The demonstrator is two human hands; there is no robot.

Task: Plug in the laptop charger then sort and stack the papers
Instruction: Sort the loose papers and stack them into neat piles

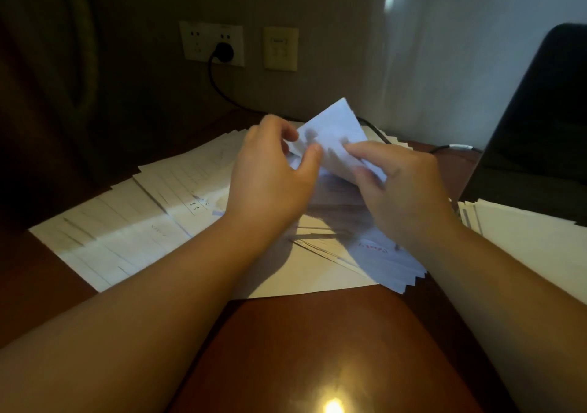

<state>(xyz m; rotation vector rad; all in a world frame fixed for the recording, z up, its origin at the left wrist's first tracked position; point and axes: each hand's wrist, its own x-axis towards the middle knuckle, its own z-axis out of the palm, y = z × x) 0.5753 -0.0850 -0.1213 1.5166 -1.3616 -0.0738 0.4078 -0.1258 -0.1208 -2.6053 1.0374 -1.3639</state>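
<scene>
A small white sheet of paper [333, 127] is raised above the desk, tilted, between both hands. My left hand [270, 171] pinches its left edge with thumb and fingers. My right hand [403, 187] grips its lower right edge. Below them several printed papers [133, 225] lie fanned over the desk, and a bluish bundle with red writing [381, 260] lies under my right wrist. A black charger plug [224, 52] sits in the white wall socket [211, 42]. Its cable [219, 92] runs down behind the papers toward the open black laptop [540, 120] at the right.
Another stack of papers [533, 241] lies at the right in front of the laptop. A beige wall switch plate [280, 48] is beside the socket. The glossy brown desk [317, 349] reflects a light near its front edge. A dark curtain hangs at the left.
</scene>
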